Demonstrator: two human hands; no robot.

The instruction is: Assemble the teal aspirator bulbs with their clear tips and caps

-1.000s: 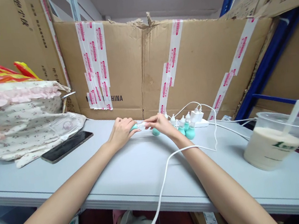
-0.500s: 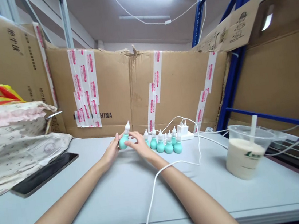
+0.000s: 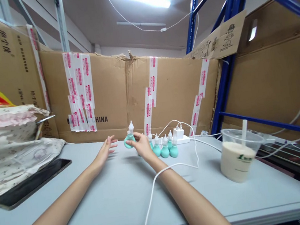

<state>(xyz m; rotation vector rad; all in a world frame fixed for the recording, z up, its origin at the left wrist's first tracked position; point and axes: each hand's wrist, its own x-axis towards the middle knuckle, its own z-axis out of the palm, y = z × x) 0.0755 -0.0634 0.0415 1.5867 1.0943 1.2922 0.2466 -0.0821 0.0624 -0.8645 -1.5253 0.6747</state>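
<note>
My right hand (image 3: 143, 145) grips a small teal bulb with a clear pointed nozzle, which looks like a nasal aspirator (image 3: 129, 140), held with its tip up above the grey table (image 3: 117, 198). To the left of it, my left hand (image 3: 103, 154) is open with fingers stretched, apart from the bulb and holding nothing. Several matching teal aspirators (image 3: 165, 151) stand upright in a cluster just right of my right hand, which partly hides the nearest ones.
A white cable (image 3: 158, 174) crosses over my right forearm toward a white charger (image 3: 179, 133). A plastic cup of milky drink (image 3: 237, 160) with a straw stands right. At left lie a dark phone (image 3: 34, 181) and a floral cloth (image 3: 10, 145). Cardboard (image 3: 108, 88) walls the back.
My left hand has let go of the aspirator and drawn back to the left, its fingers opening. The aspirator is now in my right hand alone. The camera view has shifted slightly.
</note>
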